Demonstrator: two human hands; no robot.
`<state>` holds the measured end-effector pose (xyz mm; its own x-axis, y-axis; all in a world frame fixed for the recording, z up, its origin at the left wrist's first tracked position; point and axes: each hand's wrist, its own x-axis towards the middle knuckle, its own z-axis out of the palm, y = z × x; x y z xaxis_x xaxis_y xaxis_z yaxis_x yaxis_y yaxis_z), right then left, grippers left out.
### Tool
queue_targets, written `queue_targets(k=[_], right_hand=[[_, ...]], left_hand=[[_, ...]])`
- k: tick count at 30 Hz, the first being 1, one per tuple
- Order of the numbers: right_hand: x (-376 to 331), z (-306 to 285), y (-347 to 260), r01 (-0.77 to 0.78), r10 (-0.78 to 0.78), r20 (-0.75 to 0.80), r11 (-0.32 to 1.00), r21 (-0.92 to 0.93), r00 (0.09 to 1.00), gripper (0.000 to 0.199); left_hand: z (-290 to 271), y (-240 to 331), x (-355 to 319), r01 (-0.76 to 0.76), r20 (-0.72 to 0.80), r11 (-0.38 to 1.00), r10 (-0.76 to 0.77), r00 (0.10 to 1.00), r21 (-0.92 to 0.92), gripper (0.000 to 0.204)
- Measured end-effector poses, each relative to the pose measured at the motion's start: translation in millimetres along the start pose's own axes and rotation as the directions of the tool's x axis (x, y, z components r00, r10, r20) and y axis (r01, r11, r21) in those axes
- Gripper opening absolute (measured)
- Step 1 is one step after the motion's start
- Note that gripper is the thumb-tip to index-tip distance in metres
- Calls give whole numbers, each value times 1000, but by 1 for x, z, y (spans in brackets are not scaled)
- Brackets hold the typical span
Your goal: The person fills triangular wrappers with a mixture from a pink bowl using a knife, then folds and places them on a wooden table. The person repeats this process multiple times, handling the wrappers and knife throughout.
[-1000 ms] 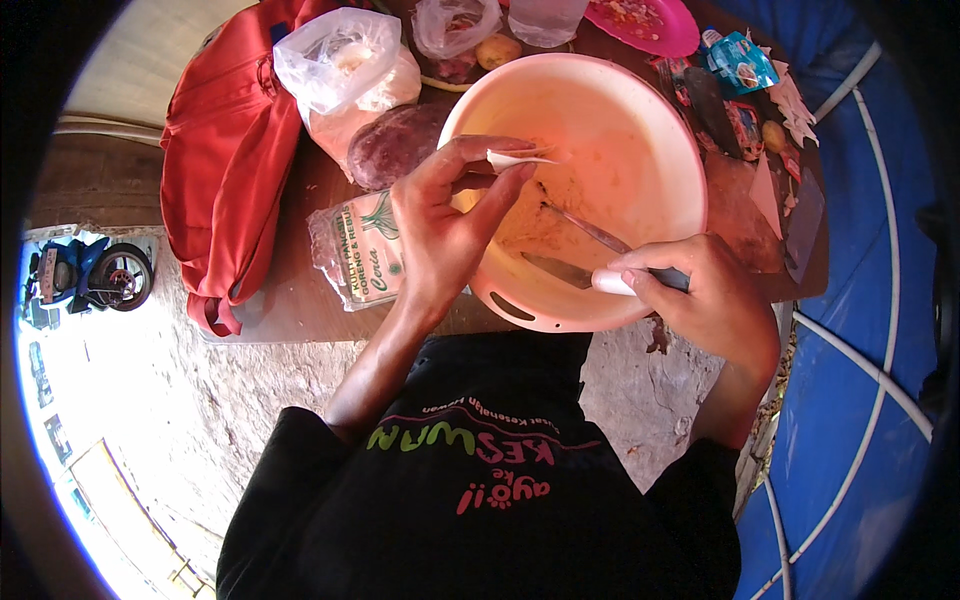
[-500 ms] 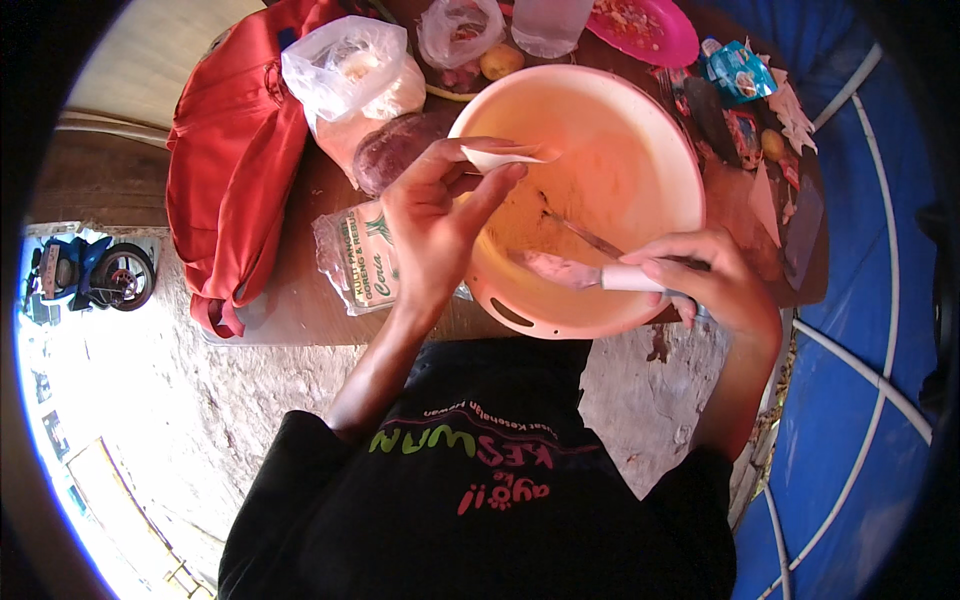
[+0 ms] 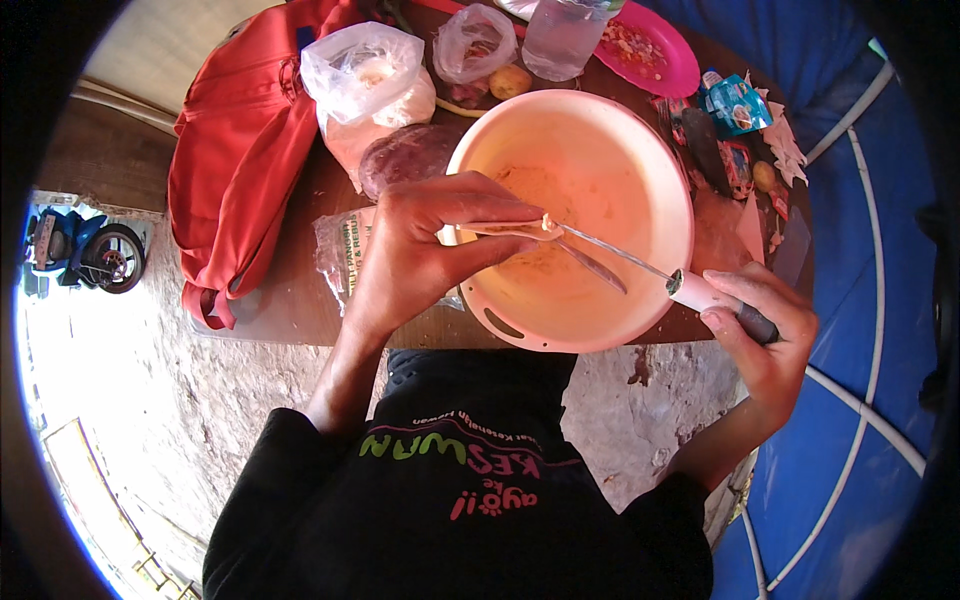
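Mid-frame, over the bowl (image 3: 645,180), my left grip (image 3: 415,235), nearly closed, pinches the wrapper (image 3: 500,229); my right grip (image 3: 765,325), wrapped round the knife (image 3: 697,291), should hold its tip shallow at the wrapper's edge, lest it tear.

brown table (image 3: 290,312) | pale basin (image 3: 635,150) | magenta plate (image 3: 681,72) | red fabric (image 3: 245,150) | flat packet (image 3: 334,262)

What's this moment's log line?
left grip: folded pale sheet | right grip: pale-handled tool, tip at sheet | below sheet: bowl
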<state>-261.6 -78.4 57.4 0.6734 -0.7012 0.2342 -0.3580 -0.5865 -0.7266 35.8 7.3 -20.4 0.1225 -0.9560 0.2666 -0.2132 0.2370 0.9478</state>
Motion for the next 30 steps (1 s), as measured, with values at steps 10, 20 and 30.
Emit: queue_targets(k=[10,20,30], right_hand=[[4,5,-3,28,-28,14,1000,-15,1000,29],[8,7,-17,64,-61,38,995,-72,997,30],[7,1,-18,16,-14,75,999,-32,997,27]], left_hand=[[-2,-1,-1,-1,56,1000,1,998,0,27],[1,1,-3,13,61,995,-19,998,103,22],[5,1,-2,-91,131,985,72,989,146,12]])
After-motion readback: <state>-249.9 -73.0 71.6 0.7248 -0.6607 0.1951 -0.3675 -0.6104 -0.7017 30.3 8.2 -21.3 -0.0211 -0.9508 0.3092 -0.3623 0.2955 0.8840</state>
